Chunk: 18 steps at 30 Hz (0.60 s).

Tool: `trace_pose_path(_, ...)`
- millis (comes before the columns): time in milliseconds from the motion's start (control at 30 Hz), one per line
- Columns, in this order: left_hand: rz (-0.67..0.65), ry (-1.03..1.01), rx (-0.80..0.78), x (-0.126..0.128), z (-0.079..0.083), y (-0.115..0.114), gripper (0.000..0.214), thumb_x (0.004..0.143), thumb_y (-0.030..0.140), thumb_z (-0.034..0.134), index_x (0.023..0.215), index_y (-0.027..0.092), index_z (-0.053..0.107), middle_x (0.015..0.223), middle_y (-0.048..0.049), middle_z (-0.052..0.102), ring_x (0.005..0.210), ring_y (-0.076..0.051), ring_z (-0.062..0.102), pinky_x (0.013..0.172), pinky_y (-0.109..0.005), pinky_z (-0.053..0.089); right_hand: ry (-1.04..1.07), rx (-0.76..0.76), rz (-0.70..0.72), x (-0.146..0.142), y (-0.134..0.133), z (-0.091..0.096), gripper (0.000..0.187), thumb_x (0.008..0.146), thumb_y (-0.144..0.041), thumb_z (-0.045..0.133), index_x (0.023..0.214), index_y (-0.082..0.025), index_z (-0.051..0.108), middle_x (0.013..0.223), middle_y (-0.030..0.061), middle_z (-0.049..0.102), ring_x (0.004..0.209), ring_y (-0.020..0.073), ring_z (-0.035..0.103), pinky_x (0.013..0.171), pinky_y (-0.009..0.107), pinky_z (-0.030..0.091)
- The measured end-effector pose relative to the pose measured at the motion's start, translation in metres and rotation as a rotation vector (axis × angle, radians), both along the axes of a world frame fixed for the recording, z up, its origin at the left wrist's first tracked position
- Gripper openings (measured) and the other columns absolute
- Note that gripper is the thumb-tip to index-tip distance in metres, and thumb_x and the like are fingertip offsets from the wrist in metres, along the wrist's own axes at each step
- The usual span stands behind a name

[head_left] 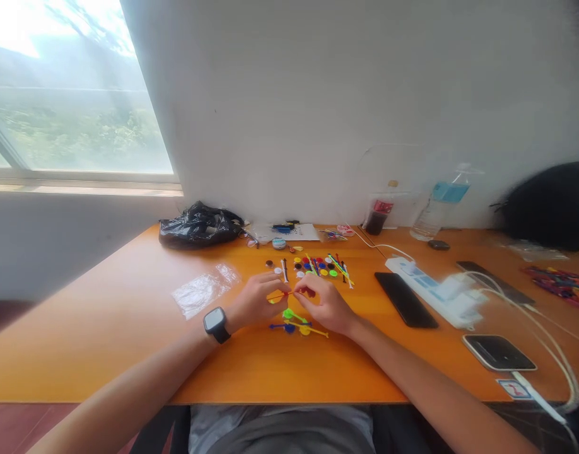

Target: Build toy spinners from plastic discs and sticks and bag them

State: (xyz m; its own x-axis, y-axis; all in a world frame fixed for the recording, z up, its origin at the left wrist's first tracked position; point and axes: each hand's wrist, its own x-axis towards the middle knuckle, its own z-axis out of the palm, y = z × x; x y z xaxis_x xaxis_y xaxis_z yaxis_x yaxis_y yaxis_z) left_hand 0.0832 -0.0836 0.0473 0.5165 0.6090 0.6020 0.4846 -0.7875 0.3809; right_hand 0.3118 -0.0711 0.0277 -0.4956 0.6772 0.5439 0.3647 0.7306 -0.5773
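Note:
My left hand point(254, 299), with a dark watch point(216, 321) on the wrist, pinches a thin red plastic arrow point(276, 296). From the other side, my right hand point(328, 304) closes its fingertips at the arrow's right end; a red bit shows there, partly hidden. Below the hands on the table lie a green arrow point(296, 316), a blue arrow point(277, 326) and a yellow arrow point(320, 333), with round discs of matching colours at them. Beyond my fingers are several coloured discs point(324, 273) and more thin arrows point(345, 272).
A clear plastic bag point(205, 290) lies left of my hands, a black plastic bag point(199, 225) behind it. To the right are a black phone point(405, 299), a white power strip point(434, 293) with cables, and a charging device point(500, 352). A bottle point(434, 211) stands by the wall.

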Motion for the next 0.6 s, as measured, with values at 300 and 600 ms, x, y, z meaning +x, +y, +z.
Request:
trace_pose_path(300,-0.082,-0.257,-0.35,0.002,0.013,-0.008,0.021,0.095,0.029,0.063,0.105,0.018,0.077,0.097,-0.0085,0.076,0.089,-0.02,0.07,0.084,-0.031,0.056,0.094,-0.047,0.058,0.001,0.0,0.009,0.019,0.108,-0.034,0.049,0.101,-0.024,0.064,0.096,0.0061,0.062,0.088,0.0209,0.057,0.08,0.035,0.048)
trace_pose_path(600,-0.219,-0.511,-0.804,0.002,0.014,-0.002,0.028,0.086,0.036,0.081,0.105,0.016,0.079,0.106,-0.0117,0.078,0.096,-0.024,0.073,0.093,-0.039,0.059,0.118,-0.075,0.02,0.007,0.009,0.005,0.026,0.108,-0.041,0.047,0.118,-0.029,0.068,0.118,0.009,0.062,0.119,0.0269,0.056,0.103,0.043,0.046)
